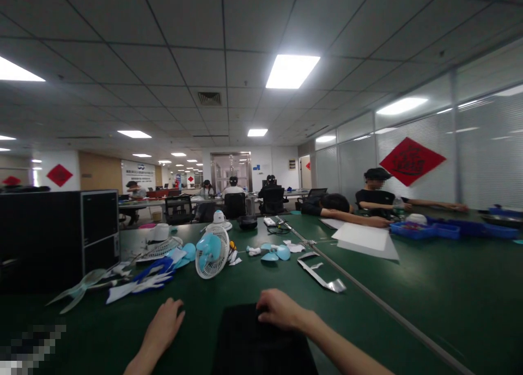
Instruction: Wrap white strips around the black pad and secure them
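A flat black object (259, 345) lies on the green table at the bottom centre. My right hand (280, 309) rests at its upper right part, with curled fingers closed on it. To the left of it, my left hand (165, 321) is low over the table. Its fingers are bent and close together, with a small dark spot at the tips that I cannot make out. Beyond my hands stands a white fan grille with blue blades (211, 252). White and blue gloves (143, 282) lie to its left, and a loose blue fan blade (275, 252) to its right.
A black computer case (100, 228) stands at the left. A metal bracket (321, 274) lies beside a rail (368, 298) crossing the table. Farther right are white sheets (365, 239) and blue trays (412, 229). One person (335, 205) leans on the table; another sits behind.
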